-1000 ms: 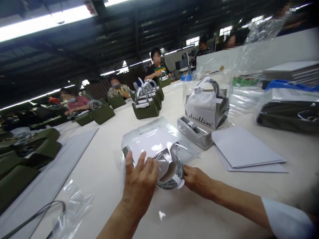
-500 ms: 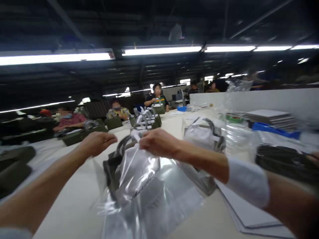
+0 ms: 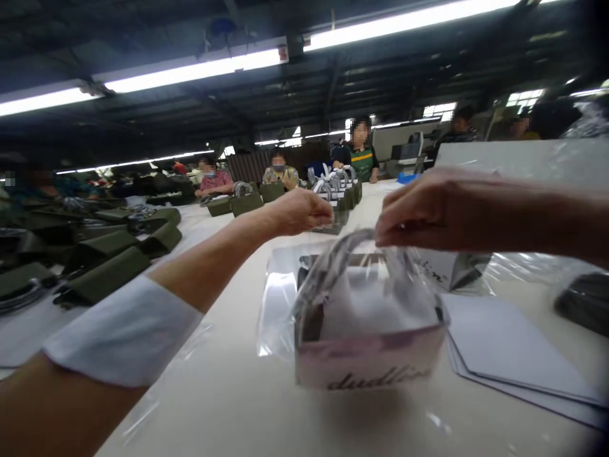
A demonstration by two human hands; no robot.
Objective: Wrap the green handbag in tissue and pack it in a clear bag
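A small handbag point(image 3: 366, 330) with a white "dudlin" paper band and white stuffing stands upright on the cream table point(image 3: 228, 406), inside a clear plastic bag point(image 3: 278, 298). My left hand point(image 3: 299, 211) pinches the top edge of the plastic bag above the handbag's left side. On the right, my right hand point(image 3: 428, 212) grips the plastic bag's top edge, just over the grey handle point(image 3: 333, 260).
White sheets point(image 3: 504, 346) lie stacked to the right of the handbag. Olive green bags point(image 3: 109, 270) lie at the left. Several banded bags point(image 3: 340, 190) stand further down the table, where several other people sit. A dark bagged item point(image 3: 583, 304) lies at the far right.
The handbag in its plastic bag went from lying flat under my hands to standing upright. Both hands rose and now hold the plastic's top edge. The view swung left.
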